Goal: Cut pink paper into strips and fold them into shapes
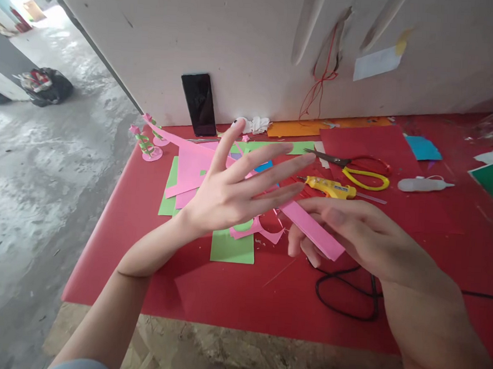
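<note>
Pink paper strip (312, 231), folded into flat layers, sits in the right hand (310, 227), pinched between the thumb above and the fingers beneath. Its near end sticks out past the thumb, toward the wrist side of the hand, and its other end runs up and leftward to the left hand (247, 179). The left hand is spread wide, back upward, fingers stretched over the far end of the strip; whether its palm touches the paper cannot be told.

A long pink band (174, 139) slants out beyond the left hand to the upper left; the hand hides whether it joins the strip. Below the left hand, a pink cut-out scrap (268, 234) lies partly over a green paper sheet (232, 249) on the red worktop (231, 295). Just beyond the right hand are a yellow glue gun (332, 187) and, farther back, scissors (351, 167). A black cord (343, 313) loops beneath the right wrist.
</note>
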The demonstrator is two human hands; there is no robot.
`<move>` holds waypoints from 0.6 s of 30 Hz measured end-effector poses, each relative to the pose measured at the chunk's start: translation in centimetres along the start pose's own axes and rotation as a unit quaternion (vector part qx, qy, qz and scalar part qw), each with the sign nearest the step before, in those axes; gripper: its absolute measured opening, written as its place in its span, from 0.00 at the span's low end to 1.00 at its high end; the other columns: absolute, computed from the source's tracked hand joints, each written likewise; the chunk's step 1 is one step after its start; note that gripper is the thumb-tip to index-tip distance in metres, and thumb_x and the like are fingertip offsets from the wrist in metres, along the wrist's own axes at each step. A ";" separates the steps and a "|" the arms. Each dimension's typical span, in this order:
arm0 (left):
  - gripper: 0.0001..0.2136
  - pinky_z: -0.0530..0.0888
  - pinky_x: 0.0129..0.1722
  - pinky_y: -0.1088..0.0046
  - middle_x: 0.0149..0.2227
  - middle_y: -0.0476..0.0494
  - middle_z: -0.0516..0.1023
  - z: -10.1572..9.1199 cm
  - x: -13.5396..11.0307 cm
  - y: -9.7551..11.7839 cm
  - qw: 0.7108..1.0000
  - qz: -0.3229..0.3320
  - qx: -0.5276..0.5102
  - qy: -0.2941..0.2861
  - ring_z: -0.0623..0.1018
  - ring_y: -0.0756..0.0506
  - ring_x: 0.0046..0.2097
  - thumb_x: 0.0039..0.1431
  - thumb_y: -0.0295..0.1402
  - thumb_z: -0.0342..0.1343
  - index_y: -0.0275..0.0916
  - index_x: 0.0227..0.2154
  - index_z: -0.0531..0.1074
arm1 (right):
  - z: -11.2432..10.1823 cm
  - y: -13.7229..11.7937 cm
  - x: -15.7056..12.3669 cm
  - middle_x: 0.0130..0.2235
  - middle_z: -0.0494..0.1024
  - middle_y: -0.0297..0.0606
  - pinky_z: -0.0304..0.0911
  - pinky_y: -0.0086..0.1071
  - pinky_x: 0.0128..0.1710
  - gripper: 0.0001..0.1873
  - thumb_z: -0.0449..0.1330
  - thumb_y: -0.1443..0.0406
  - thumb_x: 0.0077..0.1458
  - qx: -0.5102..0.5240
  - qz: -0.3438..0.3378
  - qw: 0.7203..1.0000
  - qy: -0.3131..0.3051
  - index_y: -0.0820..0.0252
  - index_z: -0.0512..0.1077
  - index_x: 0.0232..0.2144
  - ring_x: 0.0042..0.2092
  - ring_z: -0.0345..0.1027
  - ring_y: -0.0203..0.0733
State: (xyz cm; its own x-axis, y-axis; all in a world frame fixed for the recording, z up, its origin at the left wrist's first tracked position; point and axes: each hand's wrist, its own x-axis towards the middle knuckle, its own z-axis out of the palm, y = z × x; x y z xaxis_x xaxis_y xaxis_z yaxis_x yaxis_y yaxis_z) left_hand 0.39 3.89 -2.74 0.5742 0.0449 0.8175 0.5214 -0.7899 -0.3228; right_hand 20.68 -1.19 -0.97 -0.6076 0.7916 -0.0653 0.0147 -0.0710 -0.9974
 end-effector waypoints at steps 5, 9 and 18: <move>0.12 0.60 0.65 0.63 0.46 0.46 0.77 0.7 0.4 0.0 0.992 -0.042 0.038 0.110 0.74 0.47 0.47 0.58 0.29 0.58 0.46 0.45 0.74 | 1.1 0.4 -0.1 0.18 0.74 0.29 0.59 0.23 0.17 0.15 0.58 0.59 0.61 -0.029 -0.010 0.993 0.117 0.59 0.73 0.24 0.16 0.63 0.28; 0.13 0.71 0.50 0.66 0.32 0.50 0.71 0.4 0.3 0.0 0.974 -0.126 -0.064 0.179 0.72 0.50 0.34 0.57 0.23 0.54 0.47 0.41 0.71 | 1.5 0.7 -0.2 0.15 0.69 0.26 0.54 0.23 0.14 0.14 0.57 0.60 0.62 -0.108 -0.088 0.952 0.272 0.58 0.74 0.25 0.14 0.57 0.26; 0.21 0.73 0.52 0.68 0.47 0.39 0.79 0.5 0.4 2.3 0.669 -0.359 -0.621 -0.198 0.78 0.44 0.50 0.65 0.47 0.45 0.37 0.42 0.76 | 2.7 1.9 0.6 0.12 0.62 0.24 0.49 0.24 0.11 0.12 0.55 0.65 0.62 -0.179 -0.157 0.928 0.288 0.58 0.74 0.27 0.11 0.51 0.27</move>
State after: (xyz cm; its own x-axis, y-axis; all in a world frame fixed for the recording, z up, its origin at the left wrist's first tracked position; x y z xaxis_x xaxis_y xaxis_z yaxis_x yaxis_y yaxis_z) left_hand 2.13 2.44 -3.39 0.7073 0.6488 0.2806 -0.0325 -0.3667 0.9298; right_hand 18.14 -2.48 -2.81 -0.1039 0.9392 0.3271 0.2349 0.3428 -0.9096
